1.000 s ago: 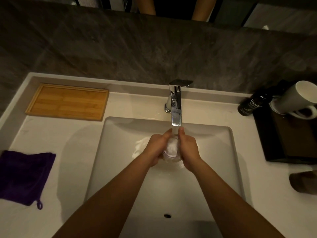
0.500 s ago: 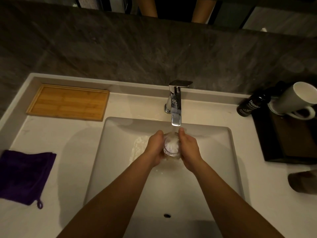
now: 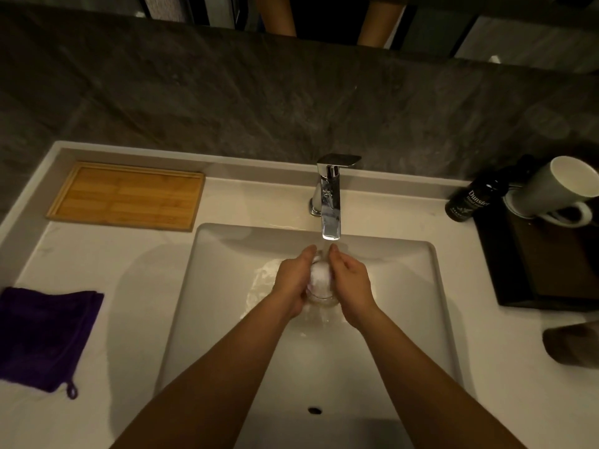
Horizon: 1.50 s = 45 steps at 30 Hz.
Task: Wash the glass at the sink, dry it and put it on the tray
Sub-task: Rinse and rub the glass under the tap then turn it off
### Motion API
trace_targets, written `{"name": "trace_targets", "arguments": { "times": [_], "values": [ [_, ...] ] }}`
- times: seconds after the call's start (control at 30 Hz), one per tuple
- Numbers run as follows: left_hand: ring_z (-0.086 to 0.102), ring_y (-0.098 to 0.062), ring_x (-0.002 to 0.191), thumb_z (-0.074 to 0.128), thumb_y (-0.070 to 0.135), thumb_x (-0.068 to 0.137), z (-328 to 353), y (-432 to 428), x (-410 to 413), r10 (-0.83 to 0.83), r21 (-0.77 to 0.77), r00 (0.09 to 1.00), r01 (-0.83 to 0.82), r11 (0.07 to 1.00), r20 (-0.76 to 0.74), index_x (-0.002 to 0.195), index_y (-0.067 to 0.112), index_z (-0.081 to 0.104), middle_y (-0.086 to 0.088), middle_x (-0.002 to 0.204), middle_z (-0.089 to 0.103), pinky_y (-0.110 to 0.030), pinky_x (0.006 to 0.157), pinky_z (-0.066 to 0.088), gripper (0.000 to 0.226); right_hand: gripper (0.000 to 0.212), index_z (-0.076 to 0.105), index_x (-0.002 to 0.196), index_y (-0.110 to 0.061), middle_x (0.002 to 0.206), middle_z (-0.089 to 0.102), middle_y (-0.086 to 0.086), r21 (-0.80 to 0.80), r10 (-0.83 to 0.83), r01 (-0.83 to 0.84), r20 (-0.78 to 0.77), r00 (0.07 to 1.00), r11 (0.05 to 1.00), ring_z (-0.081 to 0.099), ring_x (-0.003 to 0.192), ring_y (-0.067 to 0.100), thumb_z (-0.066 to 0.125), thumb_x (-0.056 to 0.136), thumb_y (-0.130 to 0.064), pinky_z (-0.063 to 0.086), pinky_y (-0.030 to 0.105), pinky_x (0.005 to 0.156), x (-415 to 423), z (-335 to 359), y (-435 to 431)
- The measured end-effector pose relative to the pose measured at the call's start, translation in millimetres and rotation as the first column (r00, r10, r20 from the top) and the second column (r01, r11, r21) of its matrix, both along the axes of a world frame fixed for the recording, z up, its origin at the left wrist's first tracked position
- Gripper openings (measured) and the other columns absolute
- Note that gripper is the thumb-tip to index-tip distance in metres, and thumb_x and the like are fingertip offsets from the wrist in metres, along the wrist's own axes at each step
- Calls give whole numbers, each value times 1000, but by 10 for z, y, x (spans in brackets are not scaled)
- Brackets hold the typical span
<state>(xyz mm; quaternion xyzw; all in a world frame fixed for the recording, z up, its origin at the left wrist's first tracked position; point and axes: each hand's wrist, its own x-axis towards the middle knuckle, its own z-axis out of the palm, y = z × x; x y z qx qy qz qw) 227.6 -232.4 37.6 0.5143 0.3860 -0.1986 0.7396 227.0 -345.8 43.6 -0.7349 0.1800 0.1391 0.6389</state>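
Observation:
A clear glass (image 3: 320, 283) is held over the white sink (image 3: 411, 286), just under the chrome tap (image 3: 331, 202), with water foaming inside it. My left hand (image 3: 293, 280) wraps its left side and my right hand (image 3: 351, 281) wraps its right side, so only the middle and lower rim of the glass show. Water splashes on the basin floor to the left of my hands. A bamboo tray (image 3: 126, 196) lies flat at the back left of the counter. A purple cloth (image 3: 45, 335) lies at the left front.
A dark bottle (image 3: 470, 199) and a white mug (image 3: 557, 189) stand at the back right by a dark tray (image 3: 551, 270). A blurred dark object (image 3: 573, 346) sits at the right edge. A grey stone wall rises behind the counter.
Both hands have shifted slightly on the glass under the running water; the left fingers closed further round it. The glass stays under the tap.

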Motion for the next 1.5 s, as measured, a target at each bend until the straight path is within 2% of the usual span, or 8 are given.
{"name": "trace_targets", "arguments": {
  "times": [0.23, 0.43, 0.6, 0.83, 0.97, 1.1, 1.3, 1.5],
  "values": [
    [75, -18, 62, 61, 54, 97, -163, -146, -248, 46, -64, 991, -38, 997, 122, 100, 9, 76, -9, 82, 80, -23, 47, 52, 47, 35, 75, 89, -22, 95, 81, 7, -3, -157, 157, -35, 987, 988, 77, 92, 25, 53, 105, -45, 61, 45, 88, -76, -73, 79],
    [80, -30, 84, 76, 60, 79, -74, -26, -115, -74, 4, 993, 74, 997, 92, 96, 9, 80, -13, 92, 83, -47, 82, 65, 54, 47, 71, 80, -5, 81, 74, 20, -78, 90, -91, -15, 996, 993, 68, 75, 24, 57, 104, -43, 52, 39, 73, 62, -8, -80],
    [78, -26, 67, 71, 59, 87, -97, -191, -172, 193, -133, 981, -192, 972, -11, 97, 7, 77, -14, 88, 82, -29, 50, 56, 54, 14, 70, 98, -32, 105, 76, -3, -47, -99, 98, -14, 995, 994, 71, 102, 18, 58, 103, -38, 57, 33, 85, -146, -88, 103],
    [71, -35, 91, 47, 27, 88, -18, -12, -149, 25, -206, 996, -42, 978, -85, 104, 3, 73, -19, 104, 75, -37, 74, 54, 38, 47, 81, 86, -23, 70, 79, -17, -101, -44, 37, -75, 996, 994, 71, 66, -6, 48, 106, -49, 48, 8, 57, 29, -13, -61],
    [76, -39, 94, 63, 35, 93, -11, -24, -118, 47, -134, 996, -57, 989, -71, 101, 8, 77, -18, 101, 80, -49, 86, 59, 32, 41, 82, 97, -23, 94, 84, 0, -49, 29, -33, -80, 996, 998, 78, 92, 15, 48, 108, -42, 59, 31, 82, -8, -71, -83],
    [75, -40, 104, 68, 44, 94, -52, -25, -149, 114, -245, 988, -137, 960, -106, 118, 6, 73, -22, 116, 77, -56, 94, 59, 45, 31, 79, 107, -27, 105, 83, -5, 5, 94, -94, 4, 996, 996, 76, 103, 13, 47, 110, -28, 56, 27, 87, -146, -59, -174],
    [66, -40, 122, 63, 40, 97, -43, 30, -169, 215, -357, 968, -247, 901, -127, 134, 5, 64, -21, 133, 70, -57, 109, 49, 51, 29, 67, 131, -10, 125, 68, 9, -460, 252, -125, 226, 941, 879, 65, 118, 28, 58, 103, -11, 52, 45, 105, -34, 192, -396],
    [68, -38, 117, 55, 47, 101, 16, 66, -163, 252, -355, 957, -287, 890, -143, 132, 10, 68, -19, 133, 70, -47, 85, 57, 50, 60, 27, 162, -20, 173, 27, 3, -787, 603, -32, 445, 662, 616, 16, 158, 12, 45, 104, -26, 9, 19, 120, 588, 906, -213]
  ]
}}
